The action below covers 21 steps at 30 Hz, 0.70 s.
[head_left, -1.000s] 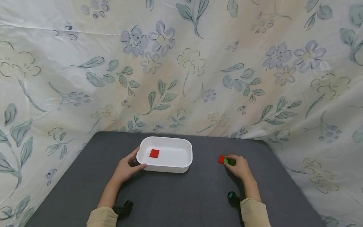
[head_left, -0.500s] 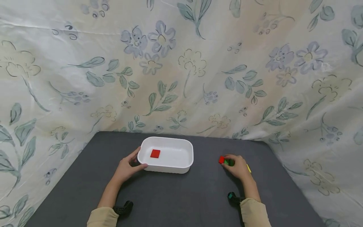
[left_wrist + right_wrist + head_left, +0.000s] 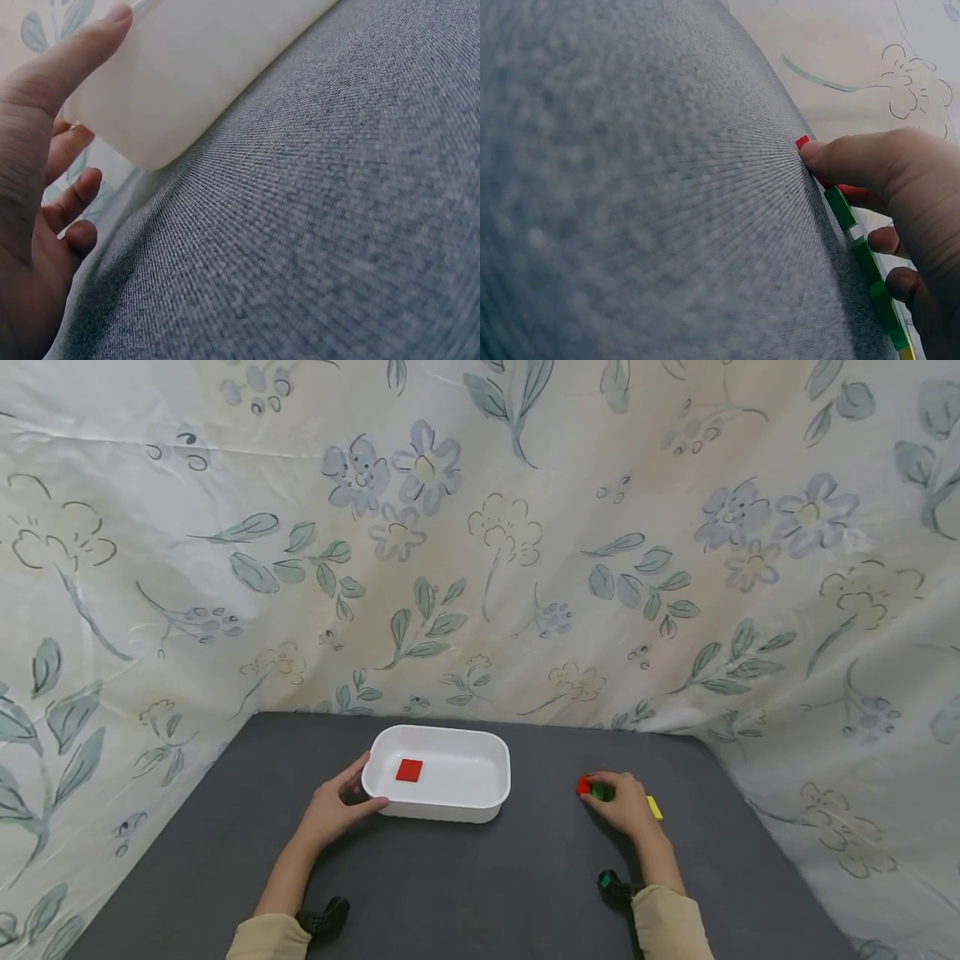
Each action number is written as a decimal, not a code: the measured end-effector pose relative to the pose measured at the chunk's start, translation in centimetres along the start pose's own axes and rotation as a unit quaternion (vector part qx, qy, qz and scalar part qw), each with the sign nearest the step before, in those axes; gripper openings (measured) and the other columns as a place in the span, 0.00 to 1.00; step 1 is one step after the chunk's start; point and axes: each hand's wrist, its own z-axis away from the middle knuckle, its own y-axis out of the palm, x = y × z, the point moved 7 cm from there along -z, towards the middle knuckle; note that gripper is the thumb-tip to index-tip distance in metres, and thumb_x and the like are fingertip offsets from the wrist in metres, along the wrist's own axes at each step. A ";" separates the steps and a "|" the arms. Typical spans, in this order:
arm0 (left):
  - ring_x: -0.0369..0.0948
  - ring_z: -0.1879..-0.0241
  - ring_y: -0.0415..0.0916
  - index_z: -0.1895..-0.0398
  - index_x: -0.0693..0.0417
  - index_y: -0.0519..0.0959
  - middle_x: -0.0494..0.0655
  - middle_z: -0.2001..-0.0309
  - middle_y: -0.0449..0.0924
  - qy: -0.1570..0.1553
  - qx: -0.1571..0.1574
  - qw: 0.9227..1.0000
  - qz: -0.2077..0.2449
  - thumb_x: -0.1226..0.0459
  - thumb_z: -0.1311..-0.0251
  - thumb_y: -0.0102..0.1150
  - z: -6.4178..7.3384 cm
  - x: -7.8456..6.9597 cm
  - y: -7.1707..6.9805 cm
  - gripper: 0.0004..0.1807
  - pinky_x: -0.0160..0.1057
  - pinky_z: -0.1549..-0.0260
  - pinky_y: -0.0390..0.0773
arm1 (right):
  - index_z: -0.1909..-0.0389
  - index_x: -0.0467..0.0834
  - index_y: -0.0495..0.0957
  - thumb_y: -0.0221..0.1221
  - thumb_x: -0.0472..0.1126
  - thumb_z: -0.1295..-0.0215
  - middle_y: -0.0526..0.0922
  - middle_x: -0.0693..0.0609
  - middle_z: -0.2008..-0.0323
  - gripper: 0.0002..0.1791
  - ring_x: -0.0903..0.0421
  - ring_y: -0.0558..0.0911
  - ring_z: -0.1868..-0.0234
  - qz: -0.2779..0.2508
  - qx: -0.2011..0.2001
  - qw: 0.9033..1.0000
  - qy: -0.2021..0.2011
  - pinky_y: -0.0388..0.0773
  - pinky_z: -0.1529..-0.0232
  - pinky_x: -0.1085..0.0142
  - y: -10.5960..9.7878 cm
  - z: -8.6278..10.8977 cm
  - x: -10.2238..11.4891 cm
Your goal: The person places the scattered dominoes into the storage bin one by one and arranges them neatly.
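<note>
A white plastic tub stands on the dark cloth-covered table, with a flat red square lying inside toward its left. My left hand grips the tub's left end; in the left wrist view the thumb lies along the outer wall, the other fingers behind the corner. At the right, my right hand pinches a small red block between thumb and forefinger, its body mostly covered by them. Green blocks sit in a row under that palm. A yellow block shows past the hand's right edge.
The grey table reaches back to a hanging floral cloth, which also runs along both sides. Black wrist-worn cameras sit on the left wrist and the right wrist.
My right hand has shifted slightly left, its fingertips now covering more of the red block, and the yellow block has come into sight. The left hand stays on the tub.
</note>
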 end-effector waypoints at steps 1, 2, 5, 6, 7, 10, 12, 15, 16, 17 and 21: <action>0.50 0.44 0.68 0.16 0.47 0.62 0.57 0.35 0.77 0.000 0.001 1.000 0.000 0.46 0.43 0.79 0.0 0.0 0.0 0.54 0.47 0.55 0.68 | 0.47 0.39 0.89 0.74 0.42 0.36 0.88 0.39 0.46 0.18 0.37 0.81 0.48 -0.001 0.000 1.000 0.000 0.74 0.45 0.39 0.0 0.0 0.0; 0.50 0.44 0.68 0.16 0.47 0.62 0.57 0.35 0.77 0.000 0.001 1.000 0.000 0.46 0.43 0.79 0.0 0.0 0.1 0.54 0.47 0.55 0.68 | 0.48 0.39 0.89 0.74 0.42 0.36 0.88 0.40 0.46 0.17 0.37 0.81 0.48 -0.001 -0.001 1.000 -0.002 0.74 0.44 0.39 0.0 0.0 0.0; 0.50 0.44 0.68 0.16 0.46 0.62 0.57 0.36 0.77 0.002 0.001 1.000 0.000 0.46 0.43 0.79 0.0 0.1 0.1 0.54 0.48 0.55 0.69 | 0.49 0.40 0.90 0.73 0.41 0.36 0.89 0.40 0.47 0.16 0.37 0.82 0.47 -0.006 -0.006 1.000 -0.016 0.74 0.44 0.38 0.1 0.0 0.0; 0.50 0.43 0.68 0.16 0.46 0.62 0.57 0.35 0.77 0.003 0.000 1.000 -0.001 0.46 0.43 0.79 0.0 0.1 0.2 0.54 0.48 0.54 0.69 | 0.49 0.40 0.90 0.74 0.41 0.36 0.89 0.40 0.47 0.16 0.37 0.82 0.47 -0.008 -0.010 1.000 -0.019 0.74 0.43 0.38 0.1 0.0 0.0; 0.50 0.43 0.70 0.16 0.46 0.62 0.57 0.33 0.77 0.004 -0.001 1.000 0.001 0.46 0.43 0.79 0.0 0.1 0.2 0.54 0.49 0.52 0.71 | 0.49 0.39 0.90 0.74 0.41 0.36 0.89 0.40 0.47 0.16 0.36 0.82 0.46 -0.009 -0.011 1.000 -0.024 0.74 0.43 0.37 0.1 -0.1 0.1; 0.51 0.42 0.73 0.16 0.47 0.62 0.58 0.27 0.73 0.009 -0.003 1.000 0.007 0.47 0.43 0.80 -0.1 0.0 0.1 0.54 0.53 0.46 0.73 | 0.48 0.39 0.90 0.74 0.41 0.37 0.89 0.39 0.47 0.17 0.35 0.82 0.45 -0.009 -0.012 0.999 -0.030 0.75 0.42 0.37 0.1 -0.2 0.0; 0.50 0.43 0.73 0.16 0.48 0.62 0.58 0.25 0.71 0.011 -0.004 1.000 0.009 0.47 0.43 0.80 -0.1 0.0 0.2 0.54 0.54 0.45 0.72 | 0.48 0.38 0.90 0.74 0.41 0.36 0.89 0.39 0.46 0.18 0.35 0.82 0.45 -0.009 -0.012 0.999 -0.028 0.75 0.42 0.36 0.1 -0.1 0.0; 0.50 0.45 0.72 0.16 0.48 0.62 0.57 0.25 0.72 0.014 -0.005 1.000 0.012 0.48 0.44 0.80 -0.2 -0.1 0.2 0.54 0.52 0.48 0.70 | 0.47 0.37 0.89 0.74 0.41 0.36 0.88 0.38 0.47 0.19 0.35 0.82 0.46 -0.012 -0.019 1.000 -0.022 0.76 0.44 0.37 -0.1 -0.1 -0.1; 0.49 0.44 0.73 0.16 0.48 0.62 0.57 0.25 0.71 0.015 -0.005 1.000 0.012 0.48 0.43 0.80 -0.2 -0.1 0.2 0.54 0.52 0.47 0.71 | 0.47 0.37 0.89 0.74 0.41 0.36 0.88 0.38 0.47 0.19 0.35 0.82 0.47 -0.012 -0.022 0.999 -0.022 0.76 0.45 0.37 -0.2 -0.1 -0.1; 0.50 0.44 0.73 0.16 0.48 0.62 0.57 0.25 0.71 0.016 -0.005 1.000 0.014 0.48 0.44 0.80 -0.2 -0.1 0.2 0.55 0.53 0.46 0.71 | 0.47 0.36 0.88 0.73 0.40 0.36 0.88 0.37 0.48 0.19 0.36 0.83 0.48 -0.012 -0.027 0.999 -0.022 0.76 0.46 0.37 -0.3 -0.2 -0.1; 0.52 0.39 0.74 0.16 0.49 0.61 0.57 0.22 0.67 0.018 -0.004 0.999 0.026 0.49 0.43 0.80 -0.3 0.0 0.2 0.55 0.60 0.37 0.71 | 0.47 0.36 0.88 0.74 0.40 0.36 0.88 0.36 0.49 0.19 0.36 0.83 0.50 -0.008 -0.044 0.999 -0.026 0.78 0.48 0.38 -0.5 -0.2 0.1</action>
